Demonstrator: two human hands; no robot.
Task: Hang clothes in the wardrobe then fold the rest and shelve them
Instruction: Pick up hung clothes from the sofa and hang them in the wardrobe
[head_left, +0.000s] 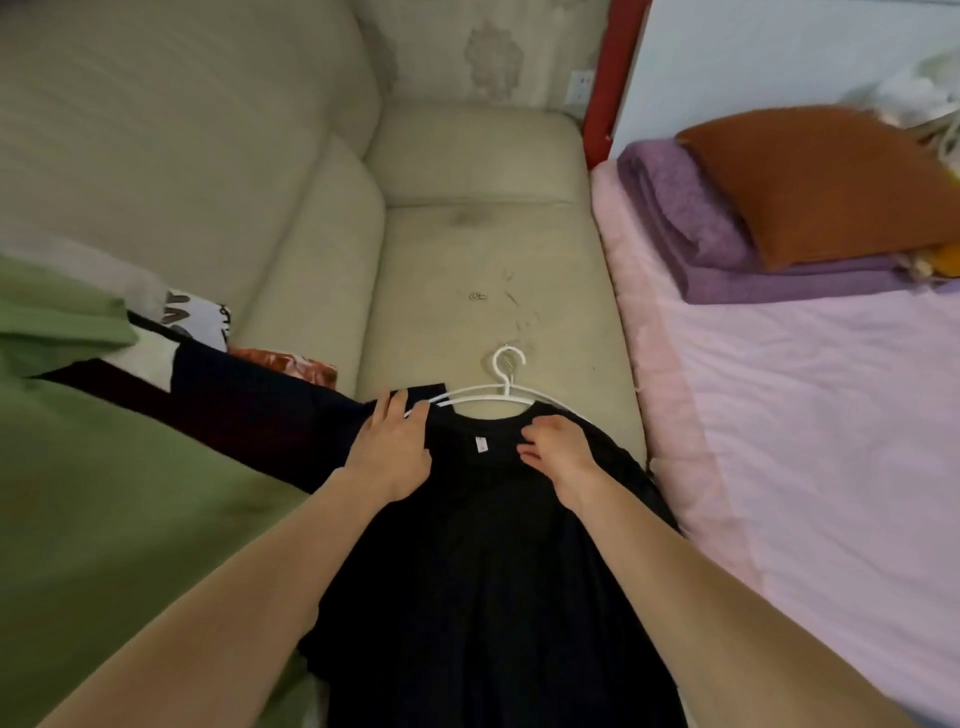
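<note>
Beyond the hanger (506, 382) the sofa seat (483, 270) lies open to me; heaped clothes (104, 415) crowd its left.

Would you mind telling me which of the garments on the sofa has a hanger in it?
The black shirt under both hands; the white hanger sits in its neckline. The green garment has none.
</note>
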